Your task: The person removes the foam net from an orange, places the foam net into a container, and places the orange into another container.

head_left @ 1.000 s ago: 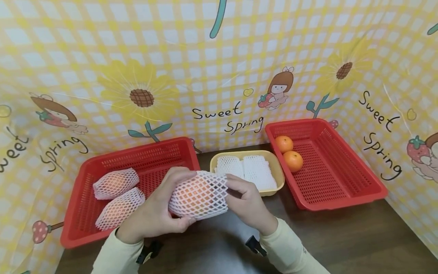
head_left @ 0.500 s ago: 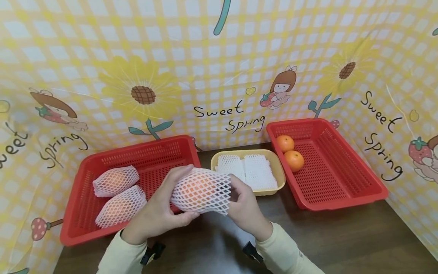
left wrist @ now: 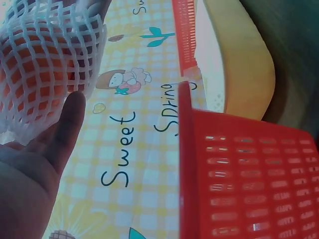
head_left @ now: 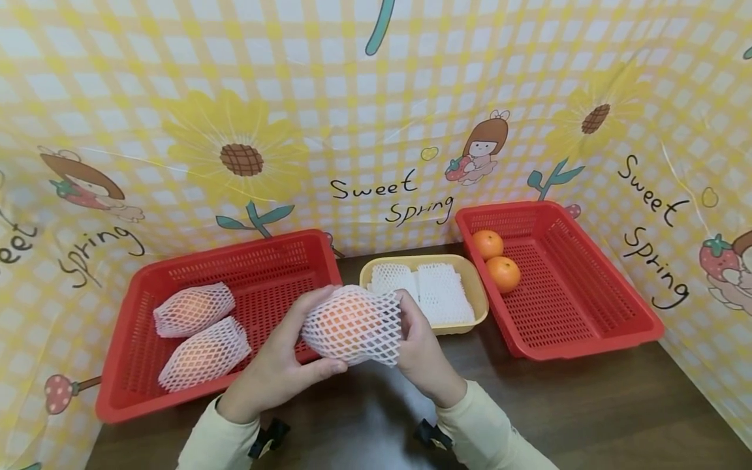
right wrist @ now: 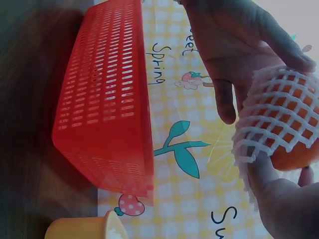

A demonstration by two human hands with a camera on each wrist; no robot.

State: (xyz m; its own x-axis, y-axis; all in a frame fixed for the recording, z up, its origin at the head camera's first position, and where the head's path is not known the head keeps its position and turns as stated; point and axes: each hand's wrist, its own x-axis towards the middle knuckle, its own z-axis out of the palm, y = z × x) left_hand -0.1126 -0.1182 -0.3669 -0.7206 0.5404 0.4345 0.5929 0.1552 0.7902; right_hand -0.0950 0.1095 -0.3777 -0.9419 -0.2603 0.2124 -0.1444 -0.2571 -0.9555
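An orange in a white foam net sleeve is held between both hands above the table. My left hand grips its left side, the thumb below and fingers behind. At the sleeve's loose right end, my right hand pinches the netting. In the right wrist view, bare orange peel shows past the sleeve's edge, and a finger of the right hand lies at that edge. Two netted oranges rest in the left red basket.
A yellow tub behind the hands holds flat white foam nets. To the right, a second red basket contains two bare oranges. A patterned cloth hangs behind the brown table.
Both hands and the netted orange have shifted slightly right and the orange has turned a little. The sleeve's right end is drawn out past the fruit. The basket contents stay the same.
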